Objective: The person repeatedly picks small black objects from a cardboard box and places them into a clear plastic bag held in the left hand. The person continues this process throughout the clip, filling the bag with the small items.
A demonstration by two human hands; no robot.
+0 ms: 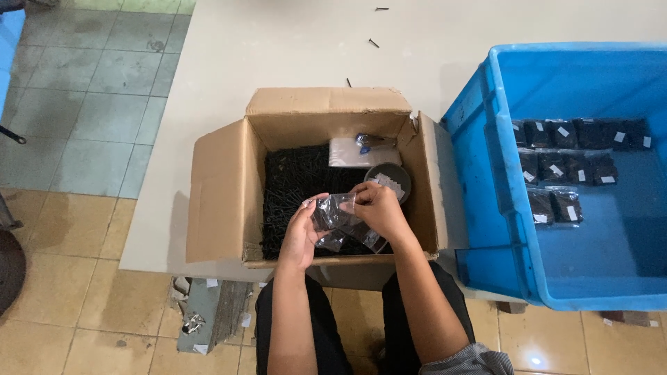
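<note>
Both my hands hover over an open cardboard box (pixel 222 187) filled with small black screws (pixel 295 180). My left hand (pixel 300 232) and my right hand (pixel 381 208) together hold a small clear plastic bag (pixel 337 217) with black screws inside; the fingers pinch its top edge. More clear bags hang below it near my right palm. A grey round bowl (pixel 390 179) with small white labels sits in the box just beyond my right hand.
A blue plastic crate (pixel 590 264) stands at the right, holding rows of filled dark bags (pixel 566 163) with white labels. A white pad and a blue clip (pixel 365 147) lie at the box's back. Loose screws (pixel 374 43) dot the white table. Tiled floor lies left.
</note>
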